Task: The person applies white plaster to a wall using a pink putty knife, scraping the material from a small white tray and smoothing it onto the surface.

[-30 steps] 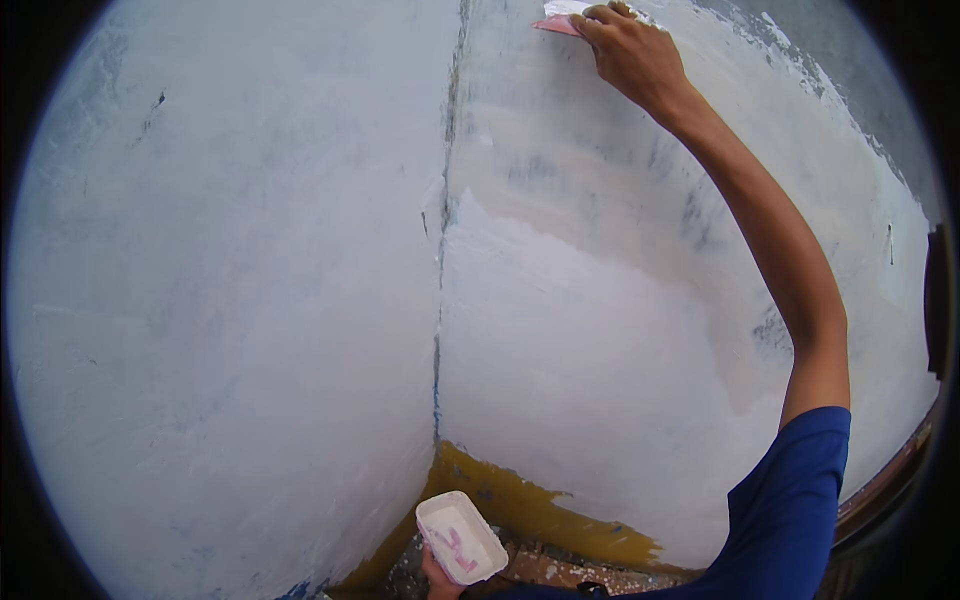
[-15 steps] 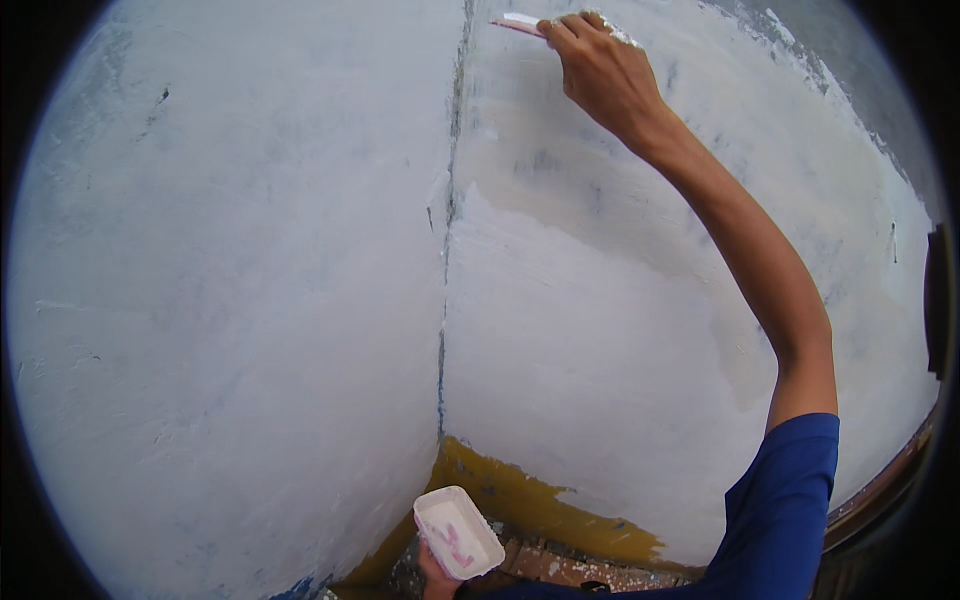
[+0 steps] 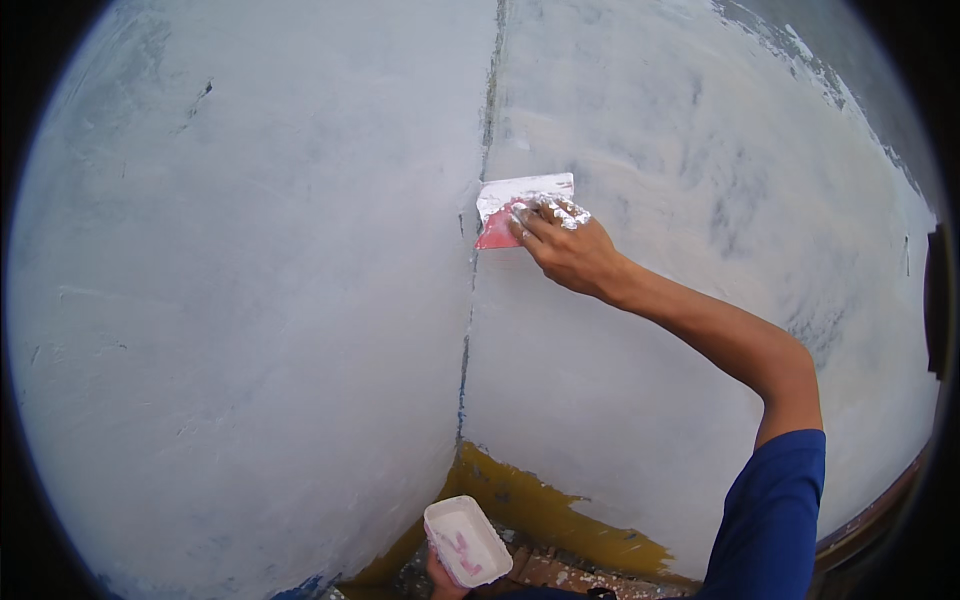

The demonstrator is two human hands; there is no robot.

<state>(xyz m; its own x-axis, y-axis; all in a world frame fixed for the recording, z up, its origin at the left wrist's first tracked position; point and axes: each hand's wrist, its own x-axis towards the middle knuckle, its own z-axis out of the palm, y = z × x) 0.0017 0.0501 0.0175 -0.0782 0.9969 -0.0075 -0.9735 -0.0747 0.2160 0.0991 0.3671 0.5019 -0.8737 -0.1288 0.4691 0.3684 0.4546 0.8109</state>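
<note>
My right hand (image 3: 568,246), smeared with white putty, presses a red putty scraper (image 3: 512,206) flat against the right wall, right beside the corner seam (image 3: 470,300). White putty coats the scraper's upper edge. Low at the bottom of the view my left hand (image 3: 440,578), mostly hidden, holds a small white rectangular tray (image 3: 466,540) with pink streaks inside it, held away from the wall.
Two whitish plastered walls (image 3: 250,300) meet in a vertical corner with a dark crack. A mustard-yellow band (image 3: 540,510) runs along the bottom of the right wall. A dark edge (image 3: 938,300) shows at the far right.
My right hand has swept the scraper down the right wall from near the top edge of the view to mid height by the corner. The tray stays low.
</note>
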